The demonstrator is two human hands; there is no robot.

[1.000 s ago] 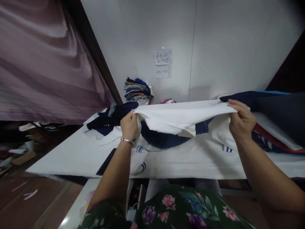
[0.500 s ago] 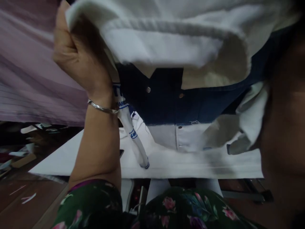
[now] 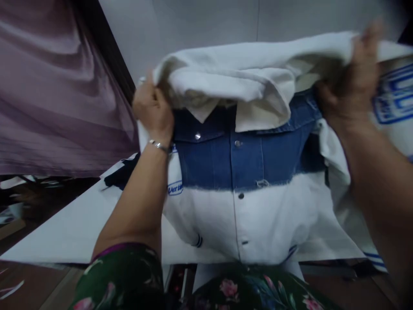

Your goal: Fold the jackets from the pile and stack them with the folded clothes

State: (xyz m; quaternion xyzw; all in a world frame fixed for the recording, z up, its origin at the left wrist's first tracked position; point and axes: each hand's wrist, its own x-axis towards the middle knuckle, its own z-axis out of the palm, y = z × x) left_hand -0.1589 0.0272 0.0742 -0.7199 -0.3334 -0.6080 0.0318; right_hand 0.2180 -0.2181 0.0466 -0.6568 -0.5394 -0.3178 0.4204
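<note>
A white and blue denim jacket [image 3: 209,165] hangs in front of me, its buttoned front facing me and its collar at the top. My left hand [image 3: 154,110] is closed round the jacket's left shoulder edge. At the other shoulder, my right hand [image 3: 353,82] grips the white cloth, thumb below and fingers above, slightly blurred. Blue lettering marks the sleeve [image 3: 395,97] on the right. The lower white part of the jacket hangs down over the table edge. Part of the left sleeve is hidden behind my forearm.
A white table [image 3: 64,228] lies under the jacket. Dark cloth [image 3: 121,174] rests on it to the left. A mauve curtain [image 3: 61,99] hangs at the left, and a pale wall [image 3: 206,21] stands behind. Paper scraps [image 3: 13,289] lie on the floor.
The jacket has dropped lower and farther from me, so its collar and front show more fully. Both hands moved with it; my right hand has come into clear view.
</note>
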